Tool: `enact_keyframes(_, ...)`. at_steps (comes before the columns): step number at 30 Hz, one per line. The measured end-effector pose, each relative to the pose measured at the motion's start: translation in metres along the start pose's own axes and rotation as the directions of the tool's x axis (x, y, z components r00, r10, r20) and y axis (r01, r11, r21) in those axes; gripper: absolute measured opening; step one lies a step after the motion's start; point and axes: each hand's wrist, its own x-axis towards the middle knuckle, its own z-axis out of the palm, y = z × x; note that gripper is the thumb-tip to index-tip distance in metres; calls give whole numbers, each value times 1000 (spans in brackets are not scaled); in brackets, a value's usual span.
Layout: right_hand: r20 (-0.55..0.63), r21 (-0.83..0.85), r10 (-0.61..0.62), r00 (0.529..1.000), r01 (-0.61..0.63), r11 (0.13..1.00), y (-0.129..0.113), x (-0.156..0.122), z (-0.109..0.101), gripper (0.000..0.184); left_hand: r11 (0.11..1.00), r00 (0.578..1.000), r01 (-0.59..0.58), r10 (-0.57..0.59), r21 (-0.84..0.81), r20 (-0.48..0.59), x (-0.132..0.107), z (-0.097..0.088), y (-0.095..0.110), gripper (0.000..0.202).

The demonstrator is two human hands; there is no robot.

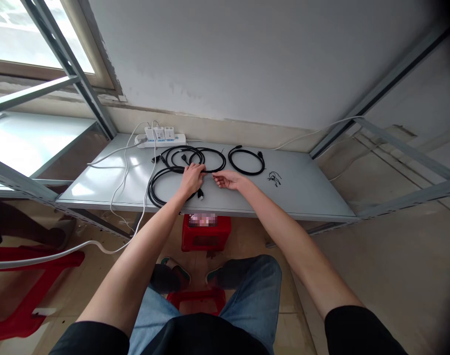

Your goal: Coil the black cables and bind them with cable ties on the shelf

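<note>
My left hand is closed over a coiled black cable near the front of the grey shelf. A black plug end of cable sticks out below that hand. Just to its right, my right hand has its thumb and forefinger pinched together and the other fingers curled; whatever lies in the pinch is too small to make out. More looped black cable lies behind my hands, overlapping the held coil. A separate coiled black cable sits beyond my right hand, beside a small heap of thin black ties.
A white power strip with several plugged-in adapters stands at the back left. White cords run from it over the shelf's front edge. Metal uprights frame both sides. Below are a red stool and another person's leg at left.
</note>
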Motion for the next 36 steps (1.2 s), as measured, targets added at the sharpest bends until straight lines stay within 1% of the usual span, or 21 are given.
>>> enact_keyframes(3,-11,-174,-58,998,55,983,0,-3,3,33,1000,1000,-5,5,-6,-2,0,0,0,25)
enact_keyframes(5,-36,-291,-125,991,110,951,0,-4,3,37,1000,1000,-5,5,-5,4,0,0,0,24)
enact_keyframes(7,-72,-429,-211,975,161,889,-1,-4,2,39,1000,1000,-2,2,-4,12,0,-1,0,23)
enact_keyframes(8,-83,-523,-263,961,183,833,-2,-4,2,39,1000,1000,0,0,-2,16,0,-1,1,23)
enact_keyframes(9,-84,-632,-323,943,200,749,-3,-5,2,37,1000,1000,1,-1,-1,19,0,-2,1,24)
enact_keyframes(10,-73,-744,-382,921,205,635,-4,-6,3,34,1000,1000,2,-2,1,20,0,-2,2,25)
enact_keyframes(11,-53,-845,-438,897,194,499,-5,-8,5,30,1000,1000,2,-2,4,22,0,-2,2,25)
enact_keyframes(13,-6,-967,-516,857,126,220,-7,-14,12,21,1000,1000,0,0,9,25,0,-3,2,26)
enact_keyframes(14,13,-990,-533,846,84,110,-7,-18,17,17,1000,1000,-3,3,10,26,0,-3,2,26)
enact_keyframes(15,27,-998,-542,840,49,26,-7,-22,22,15,1000,1000,-6,6,11,26,-1,-3,2,26)
enact_keyframes(17,57,-997,-533,844,15,-82,-6,-30,32,19,1000,1000,-15,15,12,27,-1,-3,2,27)
enact_keyframes(18,68,-994,-522,850,10,-113,-5,-34,36,22,1000,999,-19,18,12,27,-1,-3,2,27)
enact_keyframes(20,81,-989,-510,856,6,-146,-3,-40,42,25,1000,999,-20,20,13,31,-1,-4,2,29)
enact_keyframes(27,79,-982,-506,859,-21,-189,13,-55,50,23,999,998,-33,33,-6,47,-1,-2,1,37)
enact_keyframes(29,87,-984,-509,856,-5,-176,17,-55,53,22,999,998,-36,36,1,56,0,0,0,37)
enact_keyframes(33,58,-995,-532,845,7,-97,21,-52,58,25,999,997,-39,38,18,68,1,2,-2,36)
enact_keyframes(36,41,-994,-539,841,-20,-106,23,-47,56,33,999,997,-42,41,27,64,1,3,-2,34)
